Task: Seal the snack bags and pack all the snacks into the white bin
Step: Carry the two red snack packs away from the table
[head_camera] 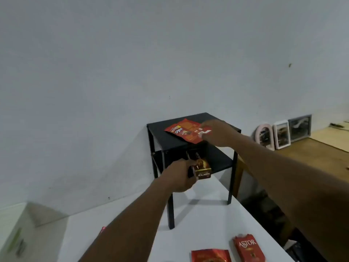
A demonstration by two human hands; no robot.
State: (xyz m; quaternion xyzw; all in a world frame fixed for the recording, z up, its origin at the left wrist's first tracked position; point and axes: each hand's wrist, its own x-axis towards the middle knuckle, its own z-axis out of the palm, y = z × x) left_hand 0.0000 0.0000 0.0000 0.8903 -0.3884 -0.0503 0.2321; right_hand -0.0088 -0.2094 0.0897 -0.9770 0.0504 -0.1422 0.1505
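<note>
Left hand (177, 176) was wrapped around the stiff little Nextar box (201, 172) by the shelf, right hand (217, 132) pinching the flimsy, crinkly red snack bag (184, 130) on the black stand (222, 121) — I'd grab that by its edge.

White table (217, 220) — black shelf (170, 140), Astor packet (248, 248), red bag (210, 255).

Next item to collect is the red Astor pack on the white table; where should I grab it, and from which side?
Take the Astor pack across its two long edges near the middle, coming down from above. It lies flat on the white table, long and narrow, with bare surface on both sides. Its far end looks torn open, so probably avoid pinching there.
</note>
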